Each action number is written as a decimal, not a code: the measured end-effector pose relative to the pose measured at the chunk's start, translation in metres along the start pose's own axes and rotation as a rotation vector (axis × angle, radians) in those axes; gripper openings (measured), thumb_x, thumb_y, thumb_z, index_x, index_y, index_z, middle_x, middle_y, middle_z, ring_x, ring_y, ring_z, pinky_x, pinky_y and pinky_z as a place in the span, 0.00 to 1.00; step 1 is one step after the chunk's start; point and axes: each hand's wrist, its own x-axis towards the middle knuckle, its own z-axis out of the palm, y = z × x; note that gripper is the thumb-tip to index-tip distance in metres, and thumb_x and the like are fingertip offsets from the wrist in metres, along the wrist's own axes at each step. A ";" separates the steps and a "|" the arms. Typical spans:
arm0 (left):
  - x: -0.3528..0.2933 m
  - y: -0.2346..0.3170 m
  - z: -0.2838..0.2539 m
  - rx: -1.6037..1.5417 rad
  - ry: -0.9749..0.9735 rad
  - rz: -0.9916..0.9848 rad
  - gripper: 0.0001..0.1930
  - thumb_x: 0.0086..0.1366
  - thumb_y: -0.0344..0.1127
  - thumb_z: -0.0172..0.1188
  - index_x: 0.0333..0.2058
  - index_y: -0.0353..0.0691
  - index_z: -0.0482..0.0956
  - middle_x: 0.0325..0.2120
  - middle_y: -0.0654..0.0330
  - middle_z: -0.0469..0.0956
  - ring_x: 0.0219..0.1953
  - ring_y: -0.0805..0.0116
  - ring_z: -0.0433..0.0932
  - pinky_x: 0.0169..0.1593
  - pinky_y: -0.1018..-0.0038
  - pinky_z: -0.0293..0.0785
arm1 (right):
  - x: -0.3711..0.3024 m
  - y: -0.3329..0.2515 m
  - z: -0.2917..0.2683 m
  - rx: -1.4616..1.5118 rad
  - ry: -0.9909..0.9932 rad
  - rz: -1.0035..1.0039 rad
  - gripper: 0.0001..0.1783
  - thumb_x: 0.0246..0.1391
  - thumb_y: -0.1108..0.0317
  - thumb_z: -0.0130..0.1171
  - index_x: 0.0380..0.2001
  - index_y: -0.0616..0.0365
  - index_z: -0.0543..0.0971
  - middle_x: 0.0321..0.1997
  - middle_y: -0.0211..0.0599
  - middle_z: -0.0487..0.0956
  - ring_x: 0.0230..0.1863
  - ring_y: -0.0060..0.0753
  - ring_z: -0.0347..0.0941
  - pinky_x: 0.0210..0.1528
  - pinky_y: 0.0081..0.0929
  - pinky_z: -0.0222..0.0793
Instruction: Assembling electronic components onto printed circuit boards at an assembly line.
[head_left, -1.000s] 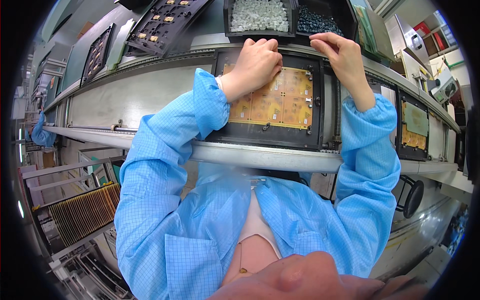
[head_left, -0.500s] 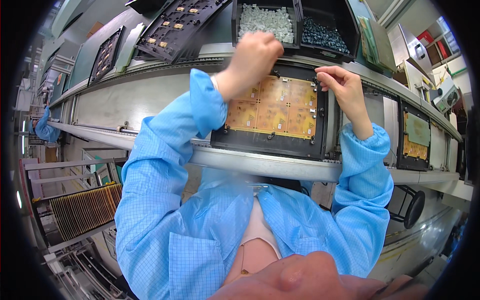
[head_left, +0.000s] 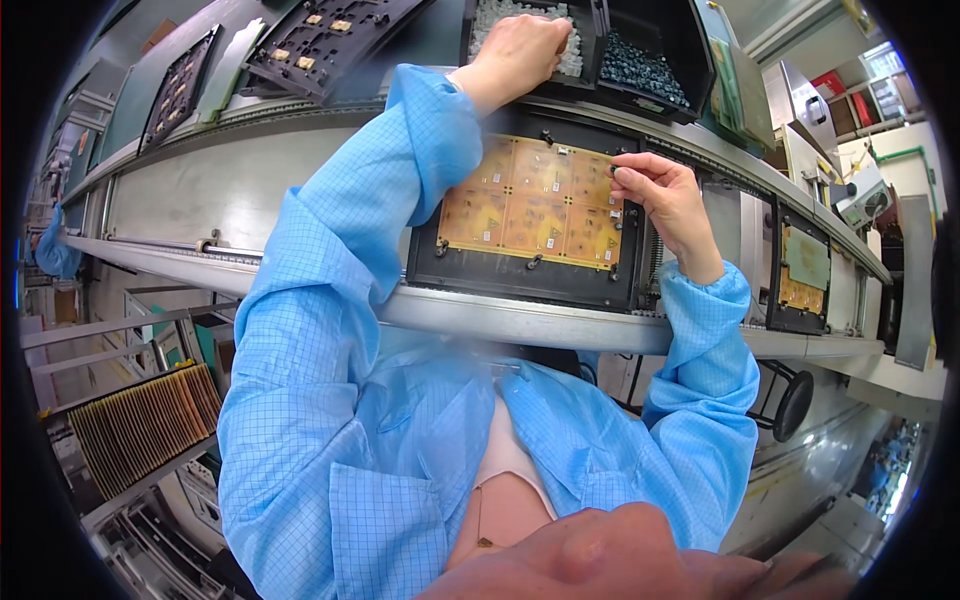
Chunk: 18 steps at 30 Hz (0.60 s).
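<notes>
The right hand (head_left: 668, 200) has thumb and forefinger closed on a tiny dark piece (head_left: 613, 170) above the upper right of a flat amber circuit-board panel (head_left: 535, 200), which lies in a rectangular black frame (head_left: 470, 272) on a grey metal conveyor (head_left: 530, 315). Beyond, the left hand (head_left: 518, 55) curls over small translucent white pieces (head_left: 571, 62) in a black bin; its fingertips are hidden, their grip unclear. Far left, a blue-clad person (head_left: 57, 250) shows.
</notes>
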 end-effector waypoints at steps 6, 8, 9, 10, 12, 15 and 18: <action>-0.012 0.026 -0.027 -0.315 0.077 0.057 0.06 0.59 0.34 0.62 0.33 0.40 0.79 0.28 0.55 0.81 0.34 0.53 0.81 0.37 0.63 0.77 | 0.002 -0.004 0.014 -0.219 0.050 -0.004 0.11 0.58 0.74 0.63 0.44 0.64 0.82 0.33 0.35 0.84 0.34 0.20 0.80 0.33 0.16 0.72; -0.025 0.034 -0.034 -0.330 0.062 0.006 0.06 0.60 0.35 0.63 0.35 0.41 0.81 0.29 0.55 0.82 0.33 0.58 0.82 0.38 0.67 0.78 | 0.005 -0.004 0.019 -0.499 0.136 -0.085 0.10 0.58 0.75 0.63 0.43 0.63 0.84 0.32 0.33 0.84 0.33 0.18 0.79 0.33 0.16 0.73; -0.032 0.035 -0.038 -0.423 0.037 -0.044 0.07 0.60 0.34 0.64 0.35 0.40 0.82 0.30 0.56 0.83 0.33 0.61 0.83 0.38 0.69 0.78 | 0.008 -0.001 0.021 -0.507 0.133 -0.079 0.10 0.58 0.75 0.63 0.43 0.63 0.84 0.32 0.33 0.84 0.33 0.18 0.79 0.33 0.16 0.73; -0.040 0.036 -0.041 -0.515 0.013 -0.095 0.07 0.60 0.34 0.65 0.36 0.40 0.83 0.30 0.56 0.83 0.34 0.63 0.84 0.39 0.71 0.78 | 0.011 0.004 0.021 -0.661 0.147 -0.151 0.09 0.57 0.75 0.63 0.42 0.63 0.84 0.32 0.34 0.84 0.34 0.18 0.79 0.34 0.16 0.73; -0.059 0.034 -0.046 -0.587 0.014 -0.132 0.07 0.60 0.33 0.65 0.36 0.39 0.83 0.30 0.56 0.84 0.34 0.66 0.84 0.39 0.73 0.78 | 0.015 0.009 0.026 -0.823 0.149 -0.220 0.09 0.57 0.76 0.62 0.41 0.63 0.84 0.32 0.34 0.84 0.34 0.18 0.79 0.34 0.16 0.74; -0.084 0.031 -0.053 -0.687 0.000 -0.192 0.07 0.59 0.31 0.66 0.36 0.37 0.83 0.30 0.57 0.84 0.33 0.69 0.83 0.38 0.75 0.78 | 0.018 0.013 0.032 -0.897 0.158 -0.251 0.08 0.56 0.77 0.62 0.40 0.64 0.84 0.33 0.34 0.84 0.35 0.18 0.79 0.37 0.17 0.75; -0.104 0.030 -0.051 -0.746 -0.012 -0.235 0.07 0.58 0.31 0.65 0.35 0.37 0.83 0.28 0.56 0.84 0.32 0.67 0.83 0.38 0.74 0.78 | 0.016 0.017 0.031 -0.856 0.142 -0.223 0.08 0.57 0.76 0.62 0.40 0.65 0.84 0.33 0.33 0.84 0.34 0.18 0.79 0.39 0.17 0.75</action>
